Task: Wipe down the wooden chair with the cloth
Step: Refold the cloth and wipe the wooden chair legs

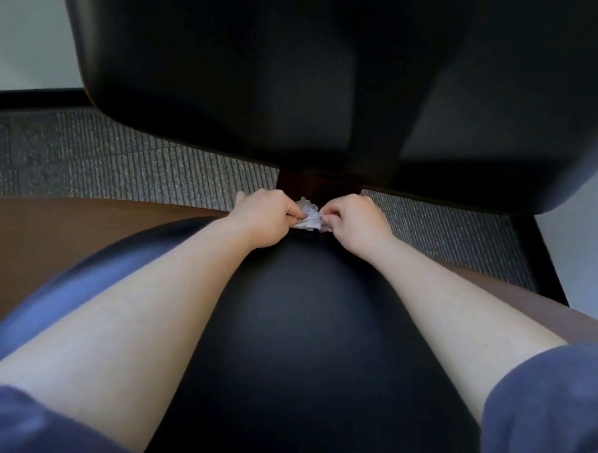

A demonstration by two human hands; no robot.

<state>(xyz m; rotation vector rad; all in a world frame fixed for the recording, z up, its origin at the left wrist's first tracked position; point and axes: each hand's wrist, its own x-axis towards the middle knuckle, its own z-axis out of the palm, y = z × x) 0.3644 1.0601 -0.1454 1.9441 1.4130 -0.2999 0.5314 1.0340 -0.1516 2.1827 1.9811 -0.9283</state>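
Observation:
The chair fills the head view: a dark padded seat (303,329) on a brown wooden frame (50,243), and a dark padded backrest (263,70) joined by a dark wooden post (318,184). A small crumpled white cloth (308,217) sits at the back edge of the seat, just in front of the post. My left hand (263,221) pinches its left side and my right hand (354,225) pinches its right side. Both hands have curled fingers and nearly touch. Most of the cloth is hidden between them.
Grey ribbed carpet (105,156) lies beyond the seat, under the backrest. A pale wall with a dark baseboard (32,95) stands at the far left. Pale floor or wall (584,259) shows at the right. My blue sleeves (550,408) frame the bottom corners.

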